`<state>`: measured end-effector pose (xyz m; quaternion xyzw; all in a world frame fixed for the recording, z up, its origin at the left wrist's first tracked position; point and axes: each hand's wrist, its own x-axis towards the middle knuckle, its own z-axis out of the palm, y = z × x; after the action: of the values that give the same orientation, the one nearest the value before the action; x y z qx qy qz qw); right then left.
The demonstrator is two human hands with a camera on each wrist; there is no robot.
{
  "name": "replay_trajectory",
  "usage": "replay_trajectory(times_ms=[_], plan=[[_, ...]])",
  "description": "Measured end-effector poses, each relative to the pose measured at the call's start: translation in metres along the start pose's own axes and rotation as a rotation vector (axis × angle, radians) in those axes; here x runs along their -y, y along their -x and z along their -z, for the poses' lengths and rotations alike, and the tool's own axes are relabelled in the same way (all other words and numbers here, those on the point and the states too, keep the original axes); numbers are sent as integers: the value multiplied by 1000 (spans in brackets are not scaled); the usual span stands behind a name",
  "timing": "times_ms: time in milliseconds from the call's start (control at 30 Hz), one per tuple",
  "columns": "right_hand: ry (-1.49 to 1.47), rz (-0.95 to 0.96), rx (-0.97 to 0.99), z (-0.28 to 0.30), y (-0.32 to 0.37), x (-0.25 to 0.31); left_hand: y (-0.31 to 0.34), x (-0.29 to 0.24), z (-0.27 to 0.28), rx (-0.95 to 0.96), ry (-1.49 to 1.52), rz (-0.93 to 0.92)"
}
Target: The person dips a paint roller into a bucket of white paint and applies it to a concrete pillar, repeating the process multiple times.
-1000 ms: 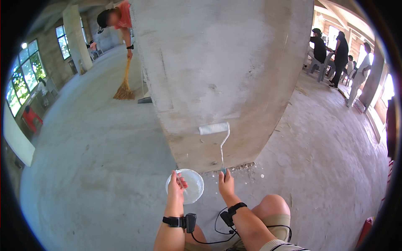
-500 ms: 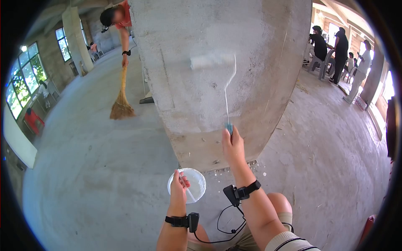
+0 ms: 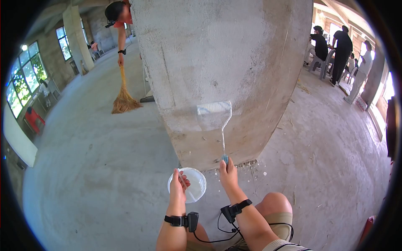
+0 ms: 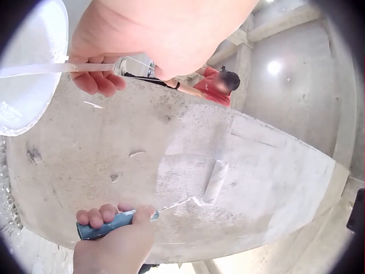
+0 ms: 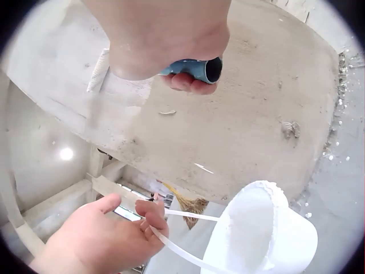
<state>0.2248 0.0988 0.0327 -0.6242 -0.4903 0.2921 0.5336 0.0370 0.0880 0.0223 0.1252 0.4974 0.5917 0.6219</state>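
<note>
My right hand point(image 3: 228, 176) grips the blue handle point(image 4: 107, 226) of a paint roller, fingers wrapped round it. The white roller sleeve point(image 3: 214, 108) lies against the lower part of a grey concrete pillar point(image 3: 217, 50), near the lower border of the whitened area. My left hand point(image 3: 177, 189) holds the white plastic bail point(image 5: 178, 249) of a paint bucket point(image 5: 301, 231) in its curled fingers. White paint coats the bucket's rim and inside. The bucket hangs low, left of the pillar's foot in the head view.
At left a person in a red top point(image 4: 215, 85) bends with a straw broom point(image 3: 124, 100) beside a dustpan point(image 3: 147, 99). People and grey chairs point(image 3: 320, 65) are at the far right. White drips and crumbs point(image 3: 253, 167) dot the floor along the pillar's base. Cables point(image 3: 215, 242) run from both wrist cameras.
The roller went up the pillar, then came back down, stopping slightly higher than at first. My left hand and the bucket have hardly moved. The broom at left swung across the floor.
</note>
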Motion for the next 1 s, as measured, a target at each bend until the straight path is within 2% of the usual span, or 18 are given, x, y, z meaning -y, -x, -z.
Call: replay_trajectory(times_ms=[100, 267, 433, 533, 633, 800, 933, 1000], plan=[[45, 69, -41, 5, 0, 13, 2, -1, -2, 6, 7, 3], [171, 70, -44, 4, 9, -20, -1, -1, -1, -6, 8, 22], [209, 106, -75, 5, 8, -15, -4, 3, 4, -7, 20, 32], [186, 161, -88, 8, -7, 15, -11, 1, 1, 4, 25, -3], [164, 88, -20, 22, -17, 58, -7, 5, 1, -9, 25, -11], [76, 199, -6, 21, -41, 112, -11, 8, 4, 9, 15, -11], [62, 206, -11, 9, -43, 91, -7, 5, -1, -7, -6, -23], [126, 149, -8, 6, -32, 65, -8, 5, 0, -11, -6, -26]])
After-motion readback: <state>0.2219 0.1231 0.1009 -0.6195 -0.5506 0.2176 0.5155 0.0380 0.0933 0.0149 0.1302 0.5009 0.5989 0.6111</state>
